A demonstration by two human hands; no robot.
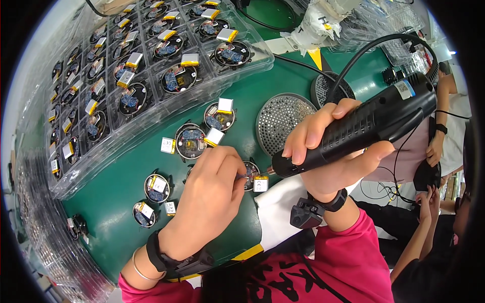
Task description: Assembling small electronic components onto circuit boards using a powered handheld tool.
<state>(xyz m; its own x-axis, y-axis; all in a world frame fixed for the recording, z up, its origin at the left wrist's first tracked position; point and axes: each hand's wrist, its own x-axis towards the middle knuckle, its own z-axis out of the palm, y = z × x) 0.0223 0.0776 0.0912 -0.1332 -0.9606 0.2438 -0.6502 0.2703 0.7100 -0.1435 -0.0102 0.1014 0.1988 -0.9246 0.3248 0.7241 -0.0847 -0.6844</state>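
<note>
My right hand point(331, 177) grips a black electric screwdriver point(366, 123), tilted so its thin bit points down left. The bit's tip meets, or nearly meets, an open round watch case point(249, 174) with a circuit board inside. Beside that case lies its silver battery point(260, 184) with a yellow end. My left hand point(207, 197) is closed at the case's left side, fingertips pinched together. Whatever they pinch is hidden. Around it lie more open cases with batteries, among them one case point(188, 143) beyond the hand and another point(157, 188) to its left.
A clear plastic tray point(262, 56) full of watch cases covers the far left, with stacked trays point(55, 242) beside it. Two round perforated dishes point(283, 118) stand beyond the screwdriver. White cloth point(275, 212) lies near me. At right, another person's hand point(434, 150) and a seated person's hands point(429, 202) show.
</note>
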